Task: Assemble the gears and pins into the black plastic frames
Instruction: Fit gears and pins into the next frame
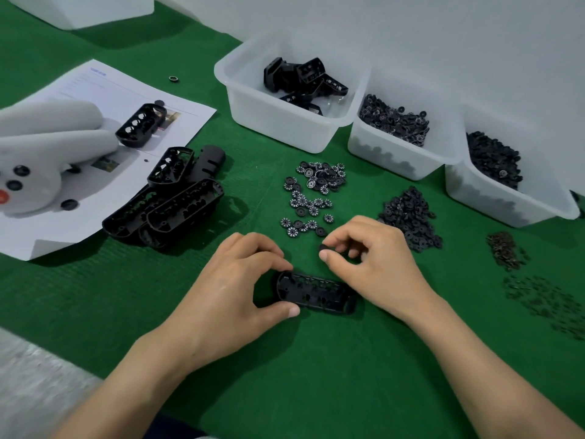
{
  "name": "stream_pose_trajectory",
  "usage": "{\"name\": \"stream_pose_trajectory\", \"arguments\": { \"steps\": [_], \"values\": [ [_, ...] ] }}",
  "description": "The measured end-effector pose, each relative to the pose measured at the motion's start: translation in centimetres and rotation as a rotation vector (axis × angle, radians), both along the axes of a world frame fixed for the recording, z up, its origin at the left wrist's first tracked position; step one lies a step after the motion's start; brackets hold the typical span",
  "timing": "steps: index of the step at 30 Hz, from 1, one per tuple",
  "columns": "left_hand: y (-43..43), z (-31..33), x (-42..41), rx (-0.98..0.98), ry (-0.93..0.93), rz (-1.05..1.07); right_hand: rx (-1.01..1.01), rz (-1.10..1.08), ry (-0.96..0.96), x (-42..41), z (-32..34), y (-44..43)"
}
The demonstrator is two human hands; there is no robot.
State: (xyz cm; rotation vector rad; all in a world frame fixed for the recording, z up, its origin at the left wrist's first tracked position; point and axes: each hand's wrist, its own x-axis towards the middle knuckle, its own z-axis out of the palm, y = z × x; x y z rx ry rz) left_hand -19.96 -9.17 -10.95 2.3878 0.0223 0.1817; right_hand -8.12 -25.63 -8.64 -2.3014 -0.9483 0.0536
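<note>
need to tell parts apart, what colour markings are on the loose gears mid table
White marks ringing the faces of the black gears, clearest in the head view.

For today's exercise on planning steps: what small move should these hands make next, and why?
Probably lower the right hand so the small gear it pinches goes into the black frame. The left hand grips the frame's left end on the green mat, and the gear is held close to it.

Black frame (313, 293) and white-marked black gears (316, 191) on green cloth (316, 359).
</note>
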Motion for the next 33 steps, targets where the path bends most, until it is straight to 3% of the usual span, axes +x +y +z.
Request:
{"name": "stream_pose_trajectory", "arguments": {
  "steps": [4,12,19,25,29,33],
  "values": [
    [0.1,-0.2,0.1,0.013,-0.007,-0.007,-0.027,0.208,-0.033,-2.1,0.8,-0.2],
    [0.1,-0.3,0.0,0.013,-0.015,0.001,-0.159,0.237,-0.182,-2.9,1.0,0.3],
    [0.1,-0.3,0.0,0.015,-0.008,-0.004,-0.262,0.258,-0.041,-2.1,1.9,0.6],
    [0.1,-0.2,0.0,0.008,-0.001,-0.004,-0.140,-0.122,-0.032,1.4,0.2,0.8],
    [0.1,-0.1,0.0,0.003,0.003,-0.003,-0.154,-0.108,-0.105,1.5,-0.8,1.6],
    [0.1,-0.2,0.0,0.006,0.003,0.003,-0.016,-0.062,-0.025,0.9,-0.1,0.4]
  ]
}}
